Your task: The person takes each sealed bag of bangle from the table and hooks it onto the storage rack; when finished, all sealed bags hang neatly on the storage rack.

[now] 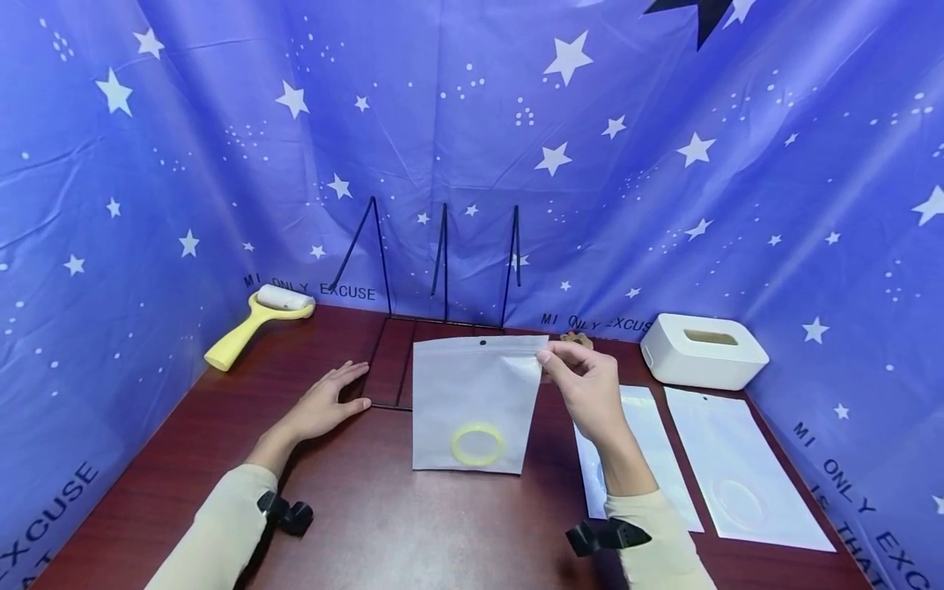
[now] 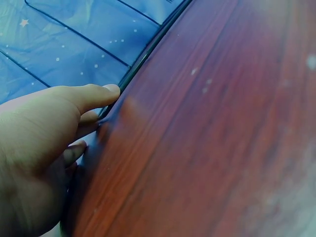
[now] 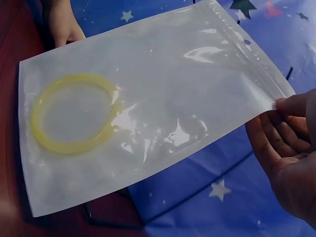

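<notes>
My right hand [image 1: 593, 385] pinches the top right corner of a pale zip bag [image 1: 465, 385] between thumb and fingers. The bag hangs upright, with a round hole in its top strip. A yellow ring [image 1: 478, 445] shows through its front near the bottom; the right wrist view shows the same ring [image 3: 74, 113] up close. With fingers extended, my left hand [image 1: 324, 403] touches the front left corner of a black wire rack [image 1: 383, 360]. Three tall bent prongs rise at the rack's back. Part of its base is hidden behind the bag.
Two more pale bags, a nearer bag [image 1: 664, 459] and an outer bag [image 1: 767, 475] with a faint ring inside, lie on the right. Behind them stands a white tissue box [image 1: 704, 352]. A yellow-handled roller [image 1: 258, 324] lies back left. A small brown object [image 1: 577, 338] sits behind my right hand.
</notes>
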A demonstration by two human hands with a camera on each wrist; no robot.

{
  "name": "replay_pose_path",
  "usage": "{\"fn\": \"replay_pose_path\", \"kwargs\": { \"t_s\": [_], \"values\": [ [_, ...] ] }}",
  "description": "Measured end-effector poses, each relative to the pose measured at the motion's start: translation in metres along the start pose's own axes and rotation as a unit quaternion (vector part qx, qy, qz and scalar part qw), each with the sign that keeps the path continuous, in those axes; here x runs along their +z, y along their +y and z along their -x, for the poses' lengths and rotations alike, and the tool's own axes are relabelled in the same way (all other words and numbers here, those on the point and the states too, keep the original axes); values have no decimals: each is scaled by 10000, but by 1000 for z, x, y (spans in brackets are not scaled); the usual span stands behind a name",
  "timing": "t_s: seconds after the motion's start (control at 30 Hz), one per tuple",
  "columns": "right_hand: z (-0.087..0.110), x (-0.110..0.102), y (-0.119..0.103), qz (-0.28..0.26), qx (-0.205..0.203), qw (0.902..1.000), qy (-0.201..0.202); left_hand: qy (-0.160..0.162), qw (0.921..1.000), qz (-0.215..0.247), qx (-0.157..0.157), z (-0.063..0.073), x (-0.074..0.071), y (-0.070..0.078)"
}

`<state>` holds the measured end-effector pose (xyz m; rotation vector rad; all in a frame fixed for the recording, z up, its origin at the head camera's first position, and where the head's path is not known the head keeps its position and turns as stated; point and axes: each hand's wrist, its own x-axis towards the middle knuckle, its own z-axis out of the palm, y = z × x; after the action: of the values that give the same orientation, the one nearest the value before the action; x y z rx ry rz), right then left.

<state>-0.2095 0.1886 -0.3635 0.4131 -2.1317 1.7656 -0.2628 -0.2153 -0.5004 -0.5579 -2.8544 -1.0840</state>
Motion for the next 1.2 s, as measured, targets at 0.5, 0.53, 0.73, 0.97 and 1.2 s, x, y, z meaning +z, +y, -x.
{"fn": "replay_pose_path", "kwargs": {
  "t_s": [0.5, 0.53, 0.73, 0.97, 1.2],
  "values": [
    [-14, 49, -17, -941, -175, 9952, 183, -248, 9972, 701, 96, 19, -28, 12],
    [-14, 52, -19, -947, -160, 9952, 194, -327, 9956, 866, 128, 23, -31, 15],
    [-17, 66, -24, -865, -153, 9959, 200, -500, 9810, 1867, 190, 41, -44, 37],
    [-18, 80, -28, -858, -302, 9954, 303, 76, 9706, 2310, 666, 53, -40, 47],
    [-19, 90, -27, -789, -441, 9957, 225, 351, 9576, 2601, 1187, 60, -38, 42]
  ]
}}
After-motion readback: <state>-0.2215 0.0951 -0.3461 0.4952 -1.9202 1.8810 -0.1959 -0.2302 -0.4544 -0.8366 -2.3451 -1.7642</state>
